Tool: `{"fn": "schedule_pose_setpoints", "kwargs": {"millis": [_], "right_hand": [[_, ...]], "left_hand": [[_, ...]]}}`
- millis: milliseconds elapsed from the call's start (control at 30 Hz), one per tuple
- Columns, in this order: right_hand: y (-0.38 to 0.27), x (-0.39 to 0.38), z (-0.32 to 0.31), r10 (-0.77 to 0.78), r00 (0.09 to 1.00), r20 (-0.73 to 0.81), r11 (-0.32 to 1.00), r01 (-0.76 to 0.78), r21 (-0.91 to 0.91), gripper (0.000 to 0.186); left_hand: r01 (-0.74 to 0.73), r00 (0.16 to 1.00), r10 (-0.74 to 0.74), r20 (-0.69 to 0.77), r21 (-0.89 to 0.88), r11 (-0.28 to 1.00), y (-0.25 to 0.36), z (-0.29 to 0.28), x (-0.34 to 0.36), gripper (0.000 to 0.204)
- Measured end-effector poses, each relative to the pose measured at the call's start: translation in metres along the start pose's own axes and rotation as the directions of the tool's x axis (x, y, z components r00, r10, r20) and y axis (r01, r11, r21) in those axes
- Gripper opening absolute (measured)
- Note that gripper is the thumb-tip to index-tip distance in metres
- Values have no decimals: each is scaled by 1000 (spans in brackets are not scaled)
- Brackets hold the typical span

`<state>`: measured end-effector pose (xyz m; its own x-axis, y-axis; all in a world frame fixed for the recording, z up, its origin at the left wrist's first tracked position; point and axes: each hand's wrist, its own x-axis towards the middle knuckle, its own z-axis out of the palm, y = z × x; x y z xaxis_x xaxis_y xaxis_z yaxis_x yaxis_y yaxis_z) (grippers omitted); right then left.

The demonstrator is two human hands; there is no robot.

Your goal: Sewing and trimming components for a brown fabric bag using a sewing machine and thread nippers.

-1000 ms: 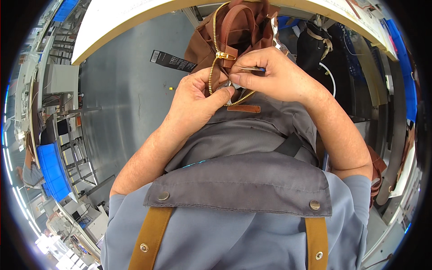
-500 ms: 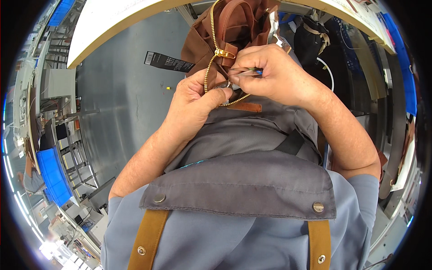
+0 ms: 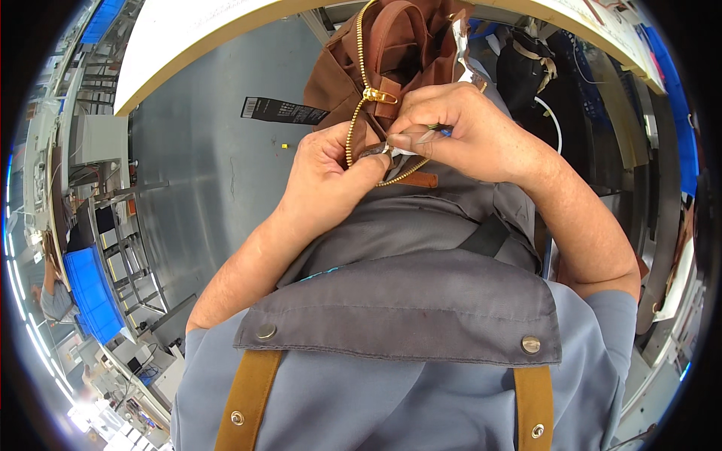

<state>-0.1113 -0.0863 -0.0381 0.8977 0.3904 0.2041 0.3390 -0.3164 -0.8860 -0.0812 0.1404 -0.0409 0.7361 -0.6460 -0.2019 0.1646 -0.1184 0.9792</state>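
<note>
A brown bag (image 3: 329, 81) lies against my apron, its gold-toothed zipper (image 3: 361, 56) curving open in front of me. My left hand (image 3: 325, 173) is closed on the bag's edge inside the zipper curve, thumb pressed against the lining. My right hand (image 3: 470, 135) pinches a small metal tool (image 3: 430, 135) that looks like thread snips with a bit of blue on it; its tip points at the spot by my left thumb. Fingers partly hide the tool and that spot. The gold zipper slider (image 3: 376, 95) sits just above my hands. A black tag (image 3: 280, 110) sticks out leftward from the bag.
A pale table edge (image 3: 173, 52) arcs across the far side. Below it on the left is grey floor with a small yellow piece (image 3: 285, 146). A black bag (image 3: 524, 71) stands at the far right. Blue bins (image 3: 94, 293) and metal racks line the left.
Both hands and the near part of the bag have shifted slightly down and right. The tool in my right hand has turned, and more pale material shows between the hands.
</note>
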Motion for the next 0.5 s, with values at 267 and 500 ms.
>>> {"fn": "schedule_pose_setpoints", "kwargs": {"millis": [267, 500], "right_hand": [[-1, 12, 0, 58, 998, 37, 995, -55, -79, 17], [-2, 18, 0, -164, 985, -55, 915, 131, -382, 15]], "left_hand": [[-44, 989, 118, -91, 578, 815, 18, 1, 7, 11], [-188, 911, 393, -126, 722, 666, 15, 2, 11, 14]]}}
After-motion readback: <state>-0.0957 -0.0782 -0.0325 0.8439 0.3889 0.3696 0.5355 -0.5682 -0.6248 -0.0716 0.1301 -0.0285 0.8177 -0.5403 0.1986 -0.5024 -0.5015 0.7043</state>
